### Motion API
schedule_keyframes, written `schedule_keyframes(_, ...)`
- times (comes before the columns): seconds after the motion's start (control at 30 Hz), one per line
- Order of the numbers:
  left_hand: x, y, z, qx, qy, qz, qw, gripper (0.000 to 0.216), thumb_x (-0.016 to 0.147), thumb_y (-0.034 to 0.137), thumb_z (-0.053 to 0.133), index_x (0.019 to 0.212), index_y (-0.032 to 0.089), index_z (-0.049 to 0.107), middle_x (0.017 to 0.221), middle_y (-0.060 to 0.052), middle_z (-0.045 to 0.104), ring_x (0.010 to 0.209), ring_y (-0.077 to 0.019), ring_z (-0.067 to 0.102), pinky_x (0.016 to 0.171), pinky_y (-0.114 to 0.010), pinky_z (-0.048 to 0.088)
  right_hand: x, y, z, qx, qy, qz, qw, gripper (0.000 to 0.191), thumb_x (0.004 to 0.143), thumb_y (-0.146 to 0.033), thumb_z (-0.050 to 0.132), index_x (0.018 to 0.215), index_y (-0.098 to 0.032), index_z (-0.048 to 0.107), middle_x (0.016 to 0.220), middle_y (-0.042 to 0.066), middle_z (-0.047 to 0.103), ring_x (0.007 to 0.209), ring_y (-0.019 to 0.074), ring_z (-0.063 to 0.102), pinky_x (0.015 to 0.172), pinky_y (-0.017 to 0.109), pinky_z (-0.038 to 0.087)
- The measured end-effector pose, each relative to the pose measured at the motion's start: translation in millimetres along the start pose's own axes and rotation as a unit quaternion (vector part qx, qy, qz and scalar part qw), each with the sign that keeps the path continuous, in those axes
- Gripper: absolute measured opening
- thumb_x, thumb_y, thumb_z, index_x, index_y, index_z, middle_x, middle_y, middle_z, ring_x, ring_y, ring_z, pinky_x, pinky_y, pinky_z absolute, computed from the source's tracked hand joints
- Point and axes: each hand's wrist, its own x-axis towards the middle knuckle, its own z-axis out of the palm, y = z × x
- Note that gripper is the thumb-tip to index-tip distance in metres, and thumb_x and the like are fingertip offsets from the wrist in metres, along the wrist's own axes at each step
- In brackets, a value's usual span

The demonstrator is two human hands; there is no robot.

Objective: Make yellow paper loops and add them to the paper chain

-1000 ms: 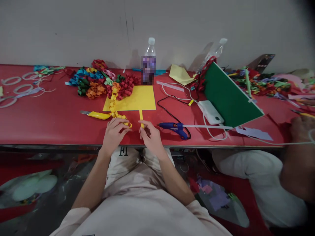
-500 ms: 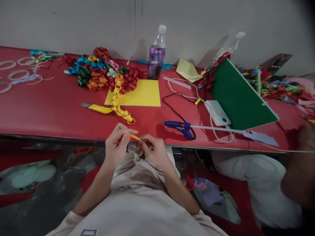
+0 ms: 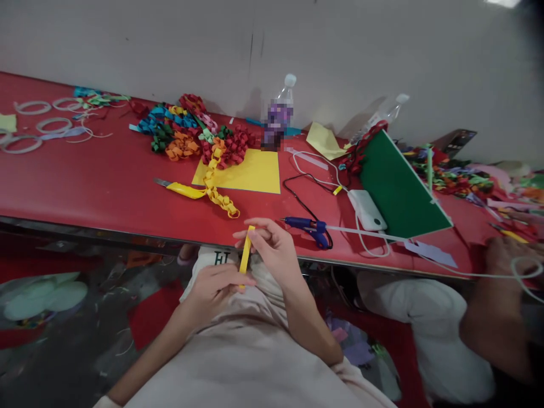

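A narrow yellow paper strip (image 3: pixel 245 256) stands nearly upright between my hands, over my lap at the table's front edge. My right hand (image 3: pixel 274 249) pinches its upper end between thumb and fingers. Lower down, my left hand (image 3: pixel 219 288) grips the strip's bottom end. Beyond them on the table lies a yellow paper chain (image 3: pixel 220 198), its links joined loop through loop. It crosses the yellow handle of a utility knife (image 3: pixel 187 190), whose blade points left. A yellow paper sheet (image 3: pixel 255 175) lies behind the chain.
A blue glue gun (image 3: pixel 304 224) with a long glue stick lies right of my hands, near a white power bank (image 3: pixel 366 209) and cables. A green board (image 3: pixel 399 187) leans behind. Colourful paper chains (image 3: pixel 182 133) and a bottle (image 3: pixel 278 116) stand at the back. A co-worker's hand (image 3: pixel 505 258) is at right.
The yellow strip has swung from nearly level to nearly upright. My right hand has risen to its top end, and my left hand has dropped toward my lap. The camera view has shifted.
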Motion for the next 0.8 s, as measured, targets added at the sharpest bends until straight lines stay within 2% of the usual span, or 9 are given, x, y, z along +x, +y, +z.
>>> schedule_keyframes(0.1, -5.5, 1.5, -1.1, 0.063, 0.020, 0.049, 0.997, 0.026, 0.097, 0.009, 0.053, 0.111, 0.022, 0.071, 0.082, -0.003, 0.077, 0.068, -0.0122, 0.068, 0.067, -0.023, 0.052, 0.0, -4.0, 4.0, -0.002, -0.029, 0.017, 0.999, 0.025, 0.092, -0.044, 0.070, 0.098, -0.021, 0.064, 0.085, 0.005, 0.079, 0.070, 0.0143, 0.072, 0.063, 0.024, 0.052)
schedule_keyframes(0.17, -9.0, 2.0, -4.3, 0.086, 0.026, 0.073, 0.993, 0.030, 0.095, 0.005, 0.051, 0.112, 0.023, 0.069, 0.089, -0.003, 0.080, 0.073, -0.0128, 0.072, 0.076, -0.026, 0.053, 1.5, -3.0, 8.1, -0.015, -0.039, 0.035, 0.999, 0.029, 0.088, -0.047, 0.073, 0.096, -0.021, 0.064, 0.076, 0.002, 0.076, 0.065, 0.0133, 0.069, 0.061, 0.024, 0.051)
schedule_keyframes(0.27, -14.9, 1.4, -8.8, 0.113, 0.031, 0.070, 0.991, 0.039, 0.095, 0.001, 0.045, 0.112, 0.025, 0.069, 0.092, -0.003, 0.081, 0.077, -0.0128, 0.074, 0.082, -0.028, 0.053, 4.3, 1.6, 16.0, -0.028, -0.040, 0.068, 0.996, 0.036, 0.082, -0.053, 0.077, 0.092, -0.020, 0.065, 0.064, -0.003, 0.067, 0.054, 0.0105, 0.059, 0.054, 0.023, 0.048)
schedule_keyframes(0.37, -20.5, -1.8, -9.9, 0.107, 0.028, 0.059, 0.992, 0.033, 0.096, 0.006, 0.045, 0.107, 0.026, 0.069, 0.089, -0.004, 0.080, 0.075, -0.0136, 0.072, 0.081, -0.029, 0.052, 3.7, 6.0, 20.7, -0.007, -0.045, 0.099, 0.994, 0.041, 0.080, -0.058, 0.076, 0.090, -0.020, 0.064, 0.056, -0.006, 0.058, 0.047, 0.0082, 0.048, 0.047, 0.021, 0.039)
schedule_keyframes(0.5, -19.9, -8.0, -9.2, 0.084, 0.009, 0.060, 0.995, 0.023, 0.100, 0.011, 0.047, 0.093, 0.023, 0.065, 0.089, -0.004, 0.079, 0.073, -0.0128, 0.068, 0.076, -0.029, 0.050, -3.7, 9.7, 14.6, 0.046, -0.027, 0.105, 0.993, 0.038, 0.085, -0.055, 0.073, 0.091, -0.019, 0.063, 0.049, -0.009, 0.050, 0.043, 0.0064, 0.038, 0.046, 0.021, 0.029)
schedule_keyframes(0.67, -7.0, -18.5, -4.3, 0.005, -0.014, 0.097, 0.995, 0.020, 0.104, 0.018, 0.047, 0.090, 0.021, 0.061, 0.083, -0.006, 0.075, 0.071, -0.0139, 0.065, 0.069, -0.031, 0.047, -9.4, 14.8, -1.6, 0.063, -0.013, 0.114, 0.991, 0.038, 0.088, -0.055, 0.071, 0.082, -0.018, 0.065, 0.051, -0.006, 0.053, 0.044, 0.0066, 0.041, 0.045, 0.020, 0.032)
schedule_keyframes(0.8, -1.7, -27.8, 5.2, 0.020, -0.004, 0.107, 0.994, 0.022, 0.105, 0.021, 0.045, 0.093, 0.020, 0.065, 0.082, -0.006, 0.076, 0.068, -0.0138, 0.064, 0.066, -0.030, 0.047, -10.7, 12.5, -6.2, 0.055, 0.028, 0.083, 0.995, 0.035, 0.088, -0.053, 0.072, 0.086, -0.017, 0.069, 0.051, -0.005, 0.056, 0.044, 0.0071, 0.045, 0.045, 0.020, 0.037)
